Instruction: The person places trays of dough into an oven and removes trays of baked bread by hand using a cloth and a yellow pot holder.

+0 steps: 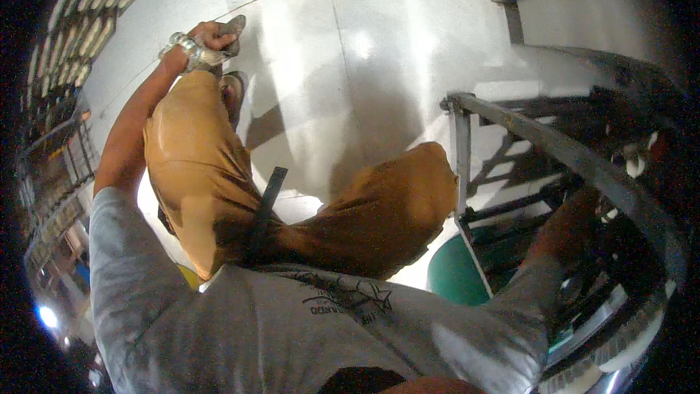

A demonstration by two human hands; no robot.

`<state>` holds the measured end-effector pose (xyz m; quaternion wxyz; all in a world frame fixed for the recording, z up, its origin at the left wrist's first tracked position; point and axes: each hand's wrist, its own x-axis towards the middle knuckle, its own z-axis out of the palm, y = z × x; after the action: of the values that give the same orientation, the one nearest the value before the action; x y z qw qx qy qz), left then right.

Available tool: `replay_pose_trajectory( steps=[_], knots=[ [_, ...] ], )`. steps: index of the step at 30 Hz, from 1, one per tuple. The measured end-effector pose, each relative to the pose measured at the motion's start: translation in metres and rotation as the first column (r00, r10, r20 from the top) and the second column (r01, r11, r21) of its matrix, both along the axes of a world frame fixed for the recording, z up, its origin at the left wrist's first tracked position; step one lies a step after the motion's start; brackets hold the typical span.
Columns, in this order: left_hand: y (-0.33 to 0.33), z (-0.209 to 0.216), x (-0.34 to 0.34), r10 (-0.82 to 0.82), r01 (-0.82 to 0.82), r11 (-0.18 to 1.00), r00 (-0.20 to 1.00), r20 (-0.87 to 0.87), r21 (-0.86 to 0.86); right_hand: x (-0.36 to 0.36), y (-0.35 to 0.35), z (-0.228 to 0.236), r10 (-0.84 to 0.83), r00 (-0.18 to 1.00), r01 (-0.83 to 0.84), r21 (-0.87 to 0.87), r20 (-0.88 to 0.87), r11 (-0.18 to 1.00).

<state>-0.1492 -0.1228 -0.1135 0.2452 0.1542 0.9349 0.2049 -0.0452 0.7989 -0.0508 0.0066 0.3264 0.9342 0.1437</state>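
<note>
My left hand [211,35] is stretched out past my left knee at the upper left, its fingers closed round a small grey-brown thing [235,33] with a rounded end. Its kind I cannot make out. Shiny clear-and-silver bands [188,51] wrap the wrist. Close below that hand is my left foot in a brown shoe or sandal [235,95]. On the right, my right forearm [561,230] reaches in among the dark bars of a grey metal frame [525,128]. Deep shadow and the bars hide the fingers of my right hand.
Pale tiled floor [306,44] lies in front of me, crossed by shadows. A green rounded thing [459,270] stands beside the metal frame. Racks with rows of light-coloured pieces [91,11] line the far left. At the upper right is a grey block-like base [576,11].
</note>
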Motion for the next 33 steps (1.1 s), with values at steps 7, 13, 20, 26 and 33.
replay_pose_trajectory(
  steps=[7, 13, 20, 26, 33],
  knots=[
    [0.001, -0.019, -0.034, 0.232, -0.368, 0.907, 0.844, 0.483, 0.207, -0.018, -0.05, -0.011, 0.002, 0.986, -0.024, -0.129, -0.168, 0.991],
    [0.104, 0.042, -0.03, 0.025, -0.369, 0.815, 0.793, 0.608, 0.447, 0.069, -0.118, -0.028, -0.18, 0.814, -0.124, -0.468, -0.553, 0.875],
    [0.193, -0.031, 0.025, -0.649, 0.593, 0.395, 0.721, -0.244, 0.702, 0.1, -0.332, 0.021, -0.998, 0.047, -0.691, -0.721, 0.04, -0.061],
    [0.352, 0.016, 0.095, -0.51, -0.843, 0.535, -0.272, 0.816, 0.053, 0.15, -0.42, 0.028, -0.973, -0.091, -0.69, -0.718, 0.21, -0.09],
    [0.388, 0.02, 0.121, -0.368, -0.676, 0.514, 0.382, 0.848, 0.528, 0.281, -0.455, 0.041, -0.991, 0.006, -0.124, -0.984, 0.13, -0.13]
  ],
)
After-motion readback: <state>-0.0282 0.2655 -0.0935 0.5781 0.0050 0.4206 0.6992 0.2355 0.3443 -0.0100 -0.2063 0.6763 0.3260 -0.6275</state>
